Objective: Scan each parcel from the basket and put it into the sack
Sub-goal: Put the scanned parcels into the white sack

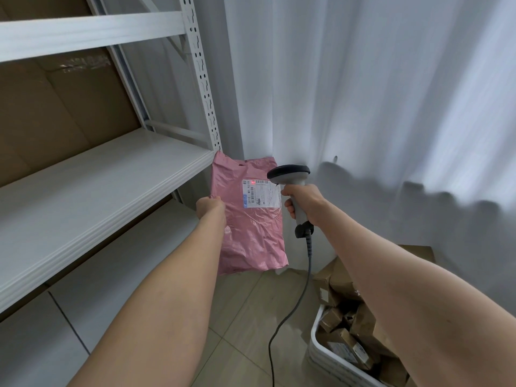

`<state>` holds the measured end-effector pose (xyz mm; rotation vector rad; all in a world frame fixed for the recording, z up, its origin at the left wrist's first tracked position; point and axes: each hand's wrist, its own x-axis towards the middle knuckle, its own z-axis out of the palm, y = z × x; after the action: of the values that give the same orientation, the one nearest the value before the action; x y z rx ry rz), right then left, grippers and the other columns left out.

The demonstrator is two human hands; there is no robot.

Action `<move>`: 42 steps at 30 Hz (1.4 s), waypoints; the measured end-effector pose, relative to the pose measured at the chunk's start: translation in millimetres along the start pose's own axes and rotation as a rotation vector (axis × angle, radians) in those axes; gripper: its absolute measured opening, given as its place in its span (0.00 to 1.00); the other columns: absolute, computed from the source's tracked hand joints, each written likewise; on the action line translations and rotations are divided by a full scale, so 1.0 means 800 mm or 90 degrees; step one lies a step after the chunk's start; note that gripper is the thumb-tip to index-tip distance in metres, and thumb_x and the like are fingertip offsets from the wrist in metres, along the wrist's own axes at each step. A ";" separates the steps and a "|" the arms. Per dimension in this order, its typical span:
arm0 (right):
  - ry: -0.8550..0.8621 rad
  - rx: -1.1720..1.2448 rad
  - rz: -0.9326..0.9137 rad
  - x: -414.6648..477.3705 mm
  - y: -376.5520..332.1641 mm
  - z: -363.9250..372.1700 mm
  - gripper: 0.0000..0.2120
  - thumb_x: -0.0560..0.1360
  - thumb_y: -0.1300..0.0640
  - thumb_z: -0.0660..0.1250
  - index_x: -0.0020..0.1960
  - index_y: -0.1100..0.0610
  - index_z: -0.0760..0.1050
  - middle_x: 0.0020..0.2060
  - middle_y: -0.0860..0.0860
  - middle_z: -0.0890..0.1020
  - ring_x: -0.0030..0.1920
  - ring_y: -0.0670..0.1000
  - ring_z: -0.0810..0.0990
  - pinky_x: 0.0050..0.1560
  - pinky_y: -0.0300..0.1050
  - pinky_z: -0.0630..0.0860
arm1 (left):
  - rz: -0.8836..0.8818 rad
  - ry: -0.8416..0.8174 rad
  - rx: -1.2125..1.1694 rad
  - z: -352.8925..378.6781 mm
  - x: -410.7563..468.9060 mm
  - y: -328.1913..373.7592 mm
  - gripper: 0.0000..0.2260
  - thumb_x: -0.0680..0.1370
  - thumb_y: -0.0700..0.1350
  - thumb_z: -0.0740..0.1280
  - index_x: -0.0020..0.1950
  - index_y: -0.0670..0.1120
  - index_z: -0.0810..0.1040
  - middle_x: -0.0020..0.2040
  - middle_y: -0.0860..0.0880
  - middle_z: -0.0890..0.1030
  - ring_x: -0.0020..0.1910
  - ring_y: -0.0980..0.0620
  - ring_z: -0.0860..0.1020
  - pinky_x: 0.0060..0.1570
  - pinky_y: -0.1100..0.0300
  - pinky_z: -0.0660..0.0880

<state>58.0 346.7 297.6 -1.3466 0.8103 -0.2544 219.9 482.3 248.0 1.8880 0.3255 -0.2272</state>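
Observation:
My left hand [210, 207] grips the left edge of a pink plastic mailer parcel [248, 227] and holds it upright in the air. Its white shipping label [261, 194] faces me, and a red scan dot glows on the label's top left. My right hand [303, 201] is closed round the grey handle of a corded barcode scanner [290, 174], whose dark head points at the label from the right. The white basket [317, 342] at the lower right holds several brown cardboard parcels [339, 317]. No sack shows in the head view.
A white metal shelving rack [106, 174] fills the left side, with brown cartons behind it. White curtains [377, 107] hang across the back. The scanner's grey cable [293, 311] trails down over the tiled floor [245, 317].

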 end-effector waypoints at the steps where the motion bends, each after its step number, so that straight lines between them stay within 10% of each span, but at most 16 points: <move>1: 0.000 0.000 0.001 0.000 0.000 0.000 0.04 0.74 0.65 0.65 0.47 0.64 0.72 0.28 0.56 0.72 0.24 0.51 0.67 0.27 0.40 0.66 | -0.001 -0.001 -0.003 -0.001 0.000 0.000 0.13 0.79 0.39 0.64 0.63 0.39 0.77 0.59 0.40 0.80 0.56 0.42 0.80 0.57 0.53 0.77; 25: -0.045 -0.020 -0.001 0.017 0.018 0.013 0.03 0.75 0.63 0.67 0.45 0.62 0.73 0.27 0.57 0.75 0.22 0.51 0.69 0.27 0.40 0.69 | 0.030 -0.013 0.070 -0.036 -0.008 -0.012 0.13 0.81 0.41 0.60 0.63 0.40 0.76 0.59 0.41 0.80 0.55 0.41 0.79 0.58 0.48 0.77; 42: -0.255 -0.145 0.058 -0.036 0.116 0.151 0.06 0.74 0.62 0.68 0.42 0.62 0.73 0.29 0.57 0.78 0.24 0.52 0.72 0.28 0.42 0.71 | -0.154 0.161 -0.023 -0.202 -0.046 -0.149 0.09 0.79 0.40 0.60 0.57 0.41 0.76 0.52 0.41 0.80 0.47 0.41 0.81 0.51 0.46 0.80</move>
<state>89.9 478.6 222.9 -1.5048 0.5706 0.1827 145.4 667.8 207.3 1.8428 0.7265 -0.1421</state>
